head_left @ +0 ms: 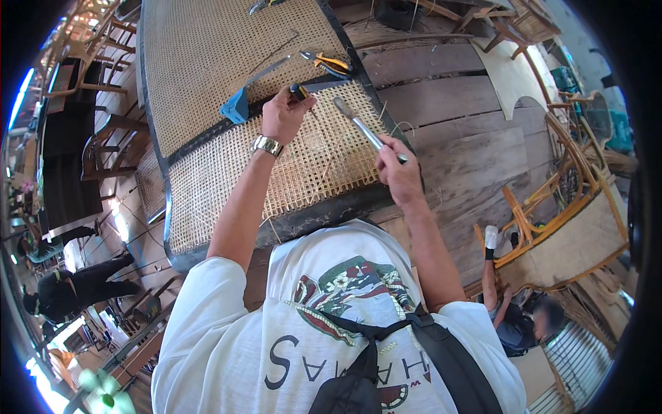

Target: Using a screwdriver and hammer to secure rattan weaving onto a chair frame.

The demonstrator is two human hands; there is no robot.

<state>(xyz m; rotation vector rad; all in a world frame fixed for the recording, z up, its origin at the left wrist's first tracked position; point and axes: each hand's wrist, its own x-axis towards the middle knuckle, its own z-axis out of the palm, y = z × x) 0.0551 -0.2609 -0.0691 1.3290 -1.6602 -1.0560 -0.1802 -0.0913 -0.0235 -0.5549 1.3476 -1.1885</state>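
A woven cane panel (227, 183) set in a black frame (314, 212) lies in front of me. My left hand (281, 119), wearing a metal watch, is closed around a black-and-yellow handled tool (298, 91) above the dark crossbar; its working end cannot be made out. In my right hand (398, 171) is a hammer (367, 131), gripped by its metal handle, its head just right of the left hand. Left of my left hand rests a blue-handled tool (236, 105) with a narrow metal blade. Beyond lie orange-and-black pliers (331, 65).
Another tool (262, 5) sits at the panel's far edge. Wooden planks (469, 148) lie to the right, with a rattan chair frame (558, 241) beside a seated person (520, 324). Dark furniture (72, 152) and another person (69, 293) are on the left.
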